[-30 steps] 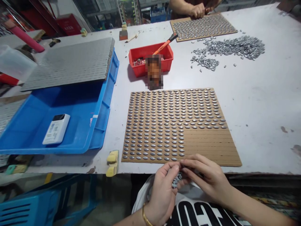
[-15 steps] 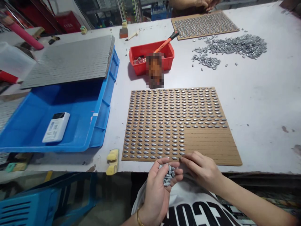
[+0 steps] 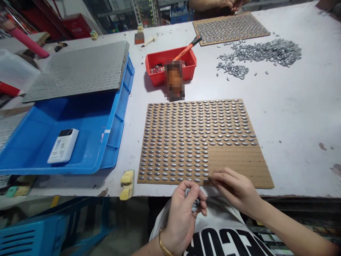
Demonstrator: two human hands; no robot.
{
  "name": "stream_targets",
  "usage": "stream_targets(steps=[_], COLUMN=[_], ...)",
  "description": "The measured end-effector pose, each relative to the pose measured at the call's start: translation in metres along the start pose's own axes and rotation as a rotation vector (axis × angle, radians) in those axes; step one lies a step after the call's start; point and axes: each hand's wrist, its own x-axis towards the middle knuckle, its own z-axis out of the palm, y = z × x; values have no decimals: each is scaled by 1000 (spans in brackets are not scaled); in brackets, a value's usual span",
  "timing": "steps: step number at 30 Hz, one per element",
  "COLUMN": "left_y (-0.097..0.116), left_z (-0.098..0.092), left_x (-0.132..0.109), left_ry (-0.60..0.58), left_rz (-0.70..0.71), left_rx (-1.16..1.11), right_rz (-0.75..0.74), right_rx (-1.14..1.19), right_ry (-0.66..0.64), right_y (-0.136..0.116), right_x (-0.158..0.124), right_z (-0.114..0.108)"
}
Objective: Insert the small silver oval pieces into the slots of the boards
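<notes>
My left hand (image 3: 183,206) is curled around a small heap of silver spindle-shaped pieces (image 3: 195,205), partly hidden by its thumb and fingers. At the front edge of a brown grooved board (image 3: 237,160), my right hand (image 3: 234,183) has its fingertips pinched together. One spindle-shaped piece (image 3: 206,180) lies right beside those fingertips, at the end of the front row. Whether anything sits between the right fingers is hidden. Rows of the same pieces cover the board's back and left; bare grooved cardboard shows at its front right.
A loose pile of pieces (image 3: 277,51) lies at the back right, near another person's hands (image 3: 231,4) and a second filled board (image 3: 201,33). A red bin (image 3: 153,78) holds an orange-handled tool (image 3: 183,51). Left stands a blue crate (image 3: 121,117); yellow blocks (image 3: 127,185) sit at the edge.
My left fingers have closed further over the pieces in the palm. My right hand has shifted slightly right, and a piece now shows at the front row's end beside its fingertips.
</notes>
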Motion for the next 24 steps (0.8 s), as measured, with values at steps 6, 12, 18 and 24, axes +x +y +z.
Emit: stream_targets(steps=[6, 12, 18, 24], left_y=[1, 7, 11, 15], left_z=[9, 19, 27, 37], left_x=[10, 15, 19, 25], left_ry=[-9, -71, -62, -55], left_rz=[4, 6, -8, -14], left_rx=[-14, 34, 128, 55], right_rz=[5, -146, -292, -298], right_rx=[163, 99, -83, -156], right_ry=[75, 58, -85, -6], right_y=[-14, -17, -13, 8], right_x=[5, 12, 18, 20], right_z=[-8, -12, -27, -29])
